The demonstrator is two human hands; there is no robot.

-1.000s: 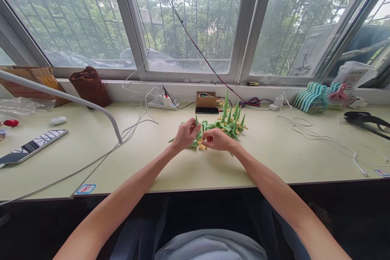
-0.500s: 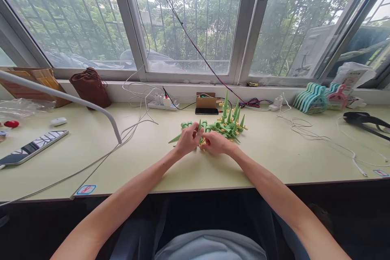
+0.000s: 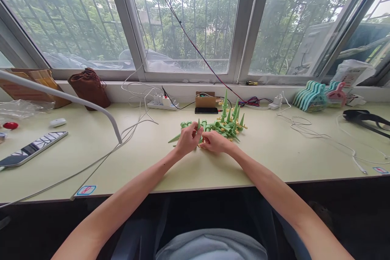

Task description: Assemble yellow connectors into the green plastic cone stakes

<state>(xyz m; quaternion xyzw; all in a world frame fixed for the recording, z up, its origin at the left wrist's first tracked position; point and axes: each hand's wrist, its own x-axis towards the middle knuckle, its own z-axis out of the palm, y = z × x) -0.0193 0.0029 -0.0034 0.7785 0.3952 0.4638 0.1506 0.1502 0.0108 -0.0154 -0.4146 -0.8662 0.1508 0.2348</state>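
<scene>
A heap of green cone-shaped plastic spikes (image 3: 227, 124) with small yellow parts lies on the pale green table (image 3: 274, 150), just beyond both hands. My left hand (image 3: 188, 141) is closed round one green spike (image 3: 198, 126) that points upward. My right hand (image 3: 215, 143) is closed beside it, its fingertips pinched at the base of the same spike, where a small yellow piece (image 3: 201, 143) shows. The two hands touch each other. More green spikes lie flat to the left of my left hand.
A black phone (image 3: 206, 110) and small cardboard box lie behind the heap. A white power strip (image 3: 161, 103) and cables run along the sill. A tablet (image 3: 30, 150) and a white lamp arm (image 3: 61, 97) are at left. Teal hangers (image 3: 310, 97) sit at right.
Both hands have drawn together over the front of the heap, and the green spike in my left hand now stands more upright. The view has shifted slightly.
</scene>
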